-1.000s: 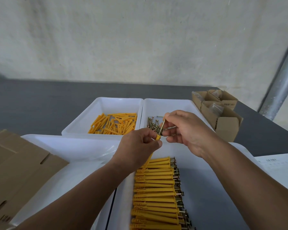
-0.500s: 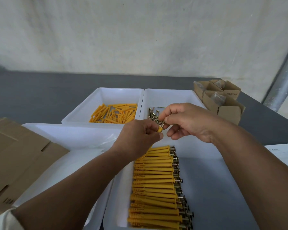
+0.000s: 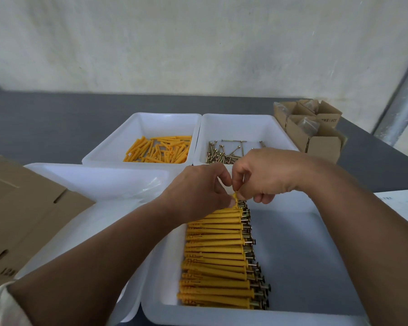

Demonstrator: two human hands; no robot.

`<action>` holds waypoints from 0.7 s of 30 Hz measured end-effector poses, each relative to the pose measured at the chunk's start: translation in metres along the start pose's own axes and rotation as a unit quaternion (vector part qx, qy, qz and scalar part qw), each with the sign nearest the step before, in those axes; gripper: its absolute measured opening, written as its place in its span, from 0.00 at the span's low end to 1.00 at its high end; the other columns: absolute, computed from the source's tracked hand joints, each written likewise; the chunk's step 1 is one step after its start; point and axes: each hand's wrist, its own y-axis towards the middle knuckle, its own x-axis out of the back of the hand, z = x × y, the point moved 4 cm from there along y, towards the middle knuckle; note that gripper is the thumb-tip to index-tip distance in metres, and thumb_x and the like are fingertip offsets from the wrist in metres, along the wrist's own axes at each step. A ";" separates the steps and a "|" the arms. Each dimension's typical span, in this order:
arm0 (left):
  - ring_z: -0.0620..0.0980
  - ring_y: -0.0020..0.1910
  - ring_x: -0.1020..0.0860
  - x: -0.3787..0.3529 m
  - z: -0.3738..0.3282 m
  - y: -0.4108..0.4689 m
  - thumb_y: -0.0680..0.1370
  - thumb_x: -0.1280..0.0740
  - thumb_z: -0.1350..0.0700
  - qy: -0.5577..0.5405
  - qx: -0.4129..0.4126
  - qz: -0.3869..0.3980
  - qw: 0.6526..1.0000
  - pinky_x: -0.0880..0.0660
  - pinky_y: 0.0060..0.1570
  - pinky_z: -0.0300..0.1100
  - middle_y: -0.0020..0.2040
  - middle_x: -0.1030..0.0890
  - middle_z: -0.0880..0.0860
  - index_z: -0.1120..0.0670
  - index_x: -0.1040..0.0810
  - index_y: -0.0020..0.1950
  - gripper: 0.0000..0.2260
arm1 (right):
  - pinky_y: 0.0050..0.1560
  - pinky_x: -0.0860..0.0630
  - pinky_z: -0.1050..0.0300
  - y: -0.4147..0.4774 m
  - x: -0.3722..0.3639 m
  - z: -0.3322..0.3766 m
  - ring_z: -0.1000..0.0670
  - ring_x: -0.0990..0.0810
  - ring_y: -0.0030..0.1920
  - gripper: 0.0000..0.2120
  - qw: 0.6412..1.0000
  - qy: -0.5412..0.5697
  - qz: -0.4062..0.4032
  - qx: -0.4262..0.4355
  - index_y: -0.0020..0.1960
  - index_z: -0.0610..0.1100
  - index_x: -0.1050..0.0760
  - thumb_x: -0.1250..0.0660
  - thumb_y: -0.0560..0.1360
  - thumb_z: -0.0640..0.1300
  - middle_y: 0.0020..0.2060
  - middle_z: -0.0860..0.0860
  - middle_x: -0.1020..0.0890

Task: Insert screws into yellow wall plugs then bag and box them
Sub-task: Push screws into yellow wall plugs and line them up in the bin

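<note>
We note hands lower than before: left hand and right hand fingers both pinch small yellow plastic wall plug, screw now hidden, just above filled-plug row in near white plastic tray.

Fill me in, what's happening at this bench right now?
A person is assembling wall plugs. Both the left hand and right hand pinch one yellow plug just above the far end of the row of finished plugs in the near tray. Farther back wait loose plugs and loose screws.
</note>
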 end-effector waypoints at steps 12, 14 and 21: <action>0.42 0.40 0.22 0.000 -0.007 -0.005 0.74 0.30 0.57 0.034 -0.030 0.058 0.997 0.24 0.42 0.40 0.40 0.18 0.45 0.45 0.23 0.46 0.08 | 0.39 0.19 0.59 -0.005 -0.017 0.004 0.49 0.17 0.35 0.02 0.991 -0.088 0.097 -0.018 0.45 0.45 0.21 0.28 0.75 0.42 0.36 0.47 0.18; 0.45 0.42 0.20 0.004 -0.005 -0.004 0.75 0.32 0.60 -0.007 -0.024 0.022 0.999 0.22 0.44 0.42 0.41 0.17 0.46 0.46 0.23 0.48 0.09 | 0.40 0.18 0.59 -0.005 -0.019 0.004 0.49 0.17 0.36 0.02 0.990 -0.087 0.108 -0.019 0.44 0.46 0.21 0.28 0.75 0.42 0.36 0.47 0.18; 0.41 0.40 0.18 0.012 0.002 -0.002 0.74 0.31 0.65 -0.126 0.008 -0.043 0.991 0.20 0.46 0.43 0.36 0.17 0.42 0.47 0.23 0.47 0.13 | 0.35 0.21 0.61 -0.002 -0.036 0.008 0.47 0.19 0.36 0.06 0.984 -0.107 0.142 -0.030 0.51 0.41 0.21 0.29 0.75 0.40 0.37 0.45 0.20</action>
